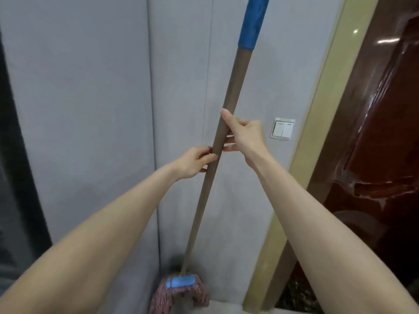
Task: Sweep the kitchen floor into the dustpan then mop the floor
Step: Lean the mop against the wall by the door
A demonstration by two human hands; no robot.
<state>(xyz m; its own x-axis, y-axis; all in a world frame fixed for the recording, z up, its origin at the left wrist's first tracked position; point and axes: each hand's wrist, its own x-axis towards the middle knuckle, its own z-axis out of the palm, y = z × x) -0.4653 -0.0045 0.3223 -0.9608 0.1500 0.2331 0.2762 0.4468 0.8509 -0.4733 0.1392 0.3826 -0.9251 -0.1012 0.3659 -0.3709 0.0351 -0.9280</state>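
Two bare forearms reach forward from the bottom corners of the head view. The left hand [194, 163] meets the mop handle [229, 109] from the left, fingertips curled lightly against the wood; whether it fully grips is unclear. Just above it, the right hand [243, 135] wraps the same handle from the right, thumb lying up along the shaft, fingers closed around it. The handle is brown wood, tilted with its top leaning right, and carries a blue sleeve [252, 21] at the upper end. Below, the mop head [179, 293], pinkish strands under a blue clamp, rests on the floor against the grey wall [90, 87]. Farther right: a white light switch [282, 129], a yellowish door frame [317, 123], then a dark red door [381, 132].
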